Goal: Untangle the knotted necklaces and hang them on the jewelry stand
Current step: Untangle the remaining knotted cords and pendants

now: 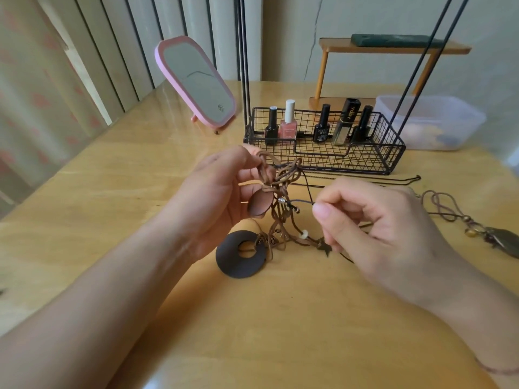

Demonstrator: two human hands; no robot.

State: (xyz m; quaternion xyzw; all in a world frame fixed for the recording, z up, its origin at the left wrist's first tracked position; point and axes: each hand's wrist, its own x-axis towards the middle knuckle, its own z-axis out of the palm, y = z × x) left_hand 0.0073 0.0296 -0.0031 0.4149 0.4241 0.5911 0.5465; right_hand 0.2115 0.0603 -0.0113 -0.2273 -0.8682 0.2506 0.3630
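Note:
A knot of brown cord necklaces hangs above the wooden table. My left hand pinches the top of the knot, with a brown oval pendant against its palm. My right hand pinches a thin black cord that runs sideways out of the knot. A dark brown ring pendant lies on the table below, beside a white bead and a small star charm. The black wire jewelry stand rises behind, its basket base holding nail polish bottles.
Another brown cord necklace with a metal pendant lies at the right edge. A thin dark chain lies in front of the stand. A pink mirror stands back left, a wooden shelf and a plastic box back right.

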